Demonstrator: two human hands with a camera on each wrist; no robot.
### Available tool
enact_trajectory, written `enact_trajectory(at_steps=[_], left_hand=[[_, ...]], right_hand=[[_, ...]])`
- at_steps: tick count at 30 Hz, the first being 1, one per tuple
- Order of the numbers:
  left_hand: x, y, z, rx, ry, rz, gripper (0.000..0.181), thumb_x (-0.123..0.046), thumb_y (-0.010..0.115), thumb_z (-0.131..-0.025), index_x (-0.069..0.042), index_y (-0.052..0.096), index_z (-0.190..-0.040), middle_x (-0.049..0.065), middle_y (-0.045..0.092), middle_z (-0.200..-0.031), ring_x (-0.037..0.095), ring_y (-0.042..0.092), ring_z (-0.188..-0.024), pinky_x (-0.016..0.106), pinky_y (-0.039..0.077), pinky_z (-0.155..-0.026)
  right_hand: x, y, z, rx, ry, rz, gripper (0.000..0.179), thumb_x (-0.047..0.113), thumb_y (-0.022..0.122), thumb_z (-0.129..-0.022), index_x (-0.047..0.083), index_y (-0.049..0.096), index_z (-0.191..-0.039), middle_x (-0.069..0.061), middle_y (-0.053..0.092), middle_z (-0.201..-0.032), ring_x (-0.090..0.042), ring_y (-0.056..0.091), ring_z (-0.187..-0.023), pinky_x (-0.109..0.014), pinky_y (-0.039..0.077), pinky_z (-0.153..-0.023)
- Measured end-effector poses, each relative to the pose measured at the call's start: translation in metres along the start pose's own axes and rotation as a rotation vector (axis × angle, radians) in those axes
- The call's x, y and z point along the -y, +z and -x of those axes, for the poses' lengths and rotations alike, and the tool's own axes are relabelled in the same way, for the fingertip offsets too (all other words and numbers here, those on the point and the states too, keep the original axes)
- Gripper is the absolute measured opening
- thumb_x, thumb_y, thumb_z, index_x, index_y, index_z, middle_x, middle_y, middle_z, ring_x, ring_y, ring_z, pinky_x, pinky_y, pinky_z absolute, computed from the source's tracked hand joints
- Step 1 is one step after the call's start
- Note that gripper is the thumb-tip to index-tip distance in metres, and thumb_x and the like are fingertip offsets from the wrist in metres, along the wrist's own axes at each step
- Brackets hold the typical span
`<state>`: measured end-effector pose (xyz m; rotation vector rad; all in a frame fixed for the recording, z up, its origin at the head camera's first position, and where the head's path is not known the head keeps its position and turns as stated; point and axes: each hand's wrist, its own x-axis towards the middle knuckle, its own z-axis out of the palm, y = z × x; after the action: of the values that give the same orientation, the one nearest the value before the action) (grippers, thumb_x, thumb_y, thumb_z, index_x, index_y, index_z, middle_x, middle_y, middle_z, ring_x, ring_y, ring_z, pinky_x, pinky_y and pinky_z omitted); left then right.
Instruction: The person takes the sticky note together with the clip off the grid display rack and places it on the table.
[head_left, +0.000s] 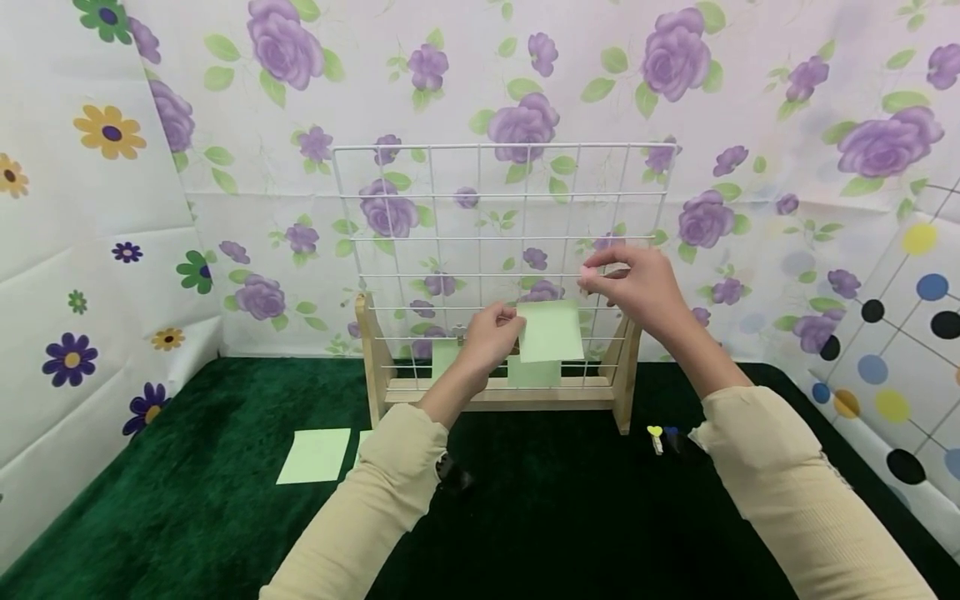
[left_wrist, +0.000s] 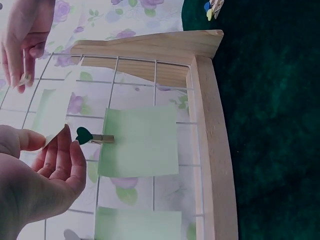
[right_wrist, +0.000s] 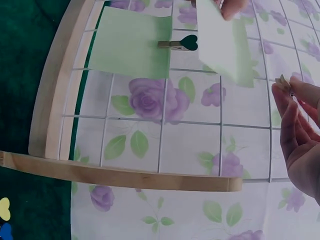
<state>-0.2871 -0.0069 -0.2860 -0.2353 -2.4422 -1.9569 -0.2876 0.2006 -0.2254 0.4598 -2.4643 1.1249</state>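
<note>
My left hand (head_left: 491,337) pinches a pale green paper note (head_left: 551,332) by its left edge, in front of a white wire grid (head_left: 478,193). To the right, my right hand (head_left: 637,283) pinches a small clothespin (right_wrist: 284,85) between thumb and fingertips, mostly covered by them. Below the held note, another green note (left_wrist: 142,145) hangs on the grid, fastened at its top by a wooden clothespin with a dark green heart (left_wrist: 84,135). Farther left on the grid is one more green note (head_left: 444,358), partly behind my left hand.
A wooden stand (head_left: 369,358) holds the grid upright on a dark green cloth (head_left: 540,508). A green note (head_left: 312,456) lies at left, beside another partly covered by my sleeve. Yellow-heart (head_left: 656,435) and blue-heart (head_left: 672,437) clothespins lie right of the stand.
</note>
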Motion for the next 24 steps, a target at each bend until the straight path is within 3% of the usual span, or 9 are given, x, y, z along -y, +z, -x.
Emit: enact_trajectory(at_steps=[7, 16, 24], left_hand=[[0.009, -0.016, 0.009, 0.045, 0.017, -0.012, 0.025, -0.015, 0.06, -0.096, 0.001, 0.064, -0.116, 0.013, 0.064, -0.111, 0.024, 0.062, -0.09, 0.041, 0.051, -0.086], [0.03, -0.038, 0.015, 0.071, -0.006, -0.006, 0.027, -0.012, 0.061, -0.096, 0.002, 0.062, -0.118, 0.015, 0.062, -0.11, 0.027, 0.063, -0.096, 0.038, 0.052, -0.085], [0.045, -0.052, 0.022, 0.129, -0.034, 0.024, 0.022, -0.012, 0.058, -0.097, 0.003, 0.062, -0.113, 0.013, 0.063, -0.107, 0.024, 0.062, -0.093, 0.043, 0.049, -0.091]], right_hand=[[-0.01, 0.0, 0.011, 0.121, 0.019, -0.028, 0.036, 0.035, 0.068, -0.091, 0.003, 0.071, -0.108, -0.014, 0.07, -0.102, -0.021, 0.07, -0.075, -0.034, 0.054, -0.068], [-0.033, 0.006, 0.028, 0.177, 0.032, -0.047, 0.03, 0.027, 0.069, -0.092, 0.001, 0.071, -0.106, -0.011, 0.071, -0.09, -0.02, 0.065, -0.071, -0.039, 0.055, -0.066], [-0.05, 0.011, 0.044, 0.228, 0.071, -0.051, 0.031, 0.028, 0.068, -0.092, 0.001, 0.071, -0.107, -0.009, 0.069, -0.092, -0.022, 0.065, -0.075, -0.044, 0.055, -0.07]])
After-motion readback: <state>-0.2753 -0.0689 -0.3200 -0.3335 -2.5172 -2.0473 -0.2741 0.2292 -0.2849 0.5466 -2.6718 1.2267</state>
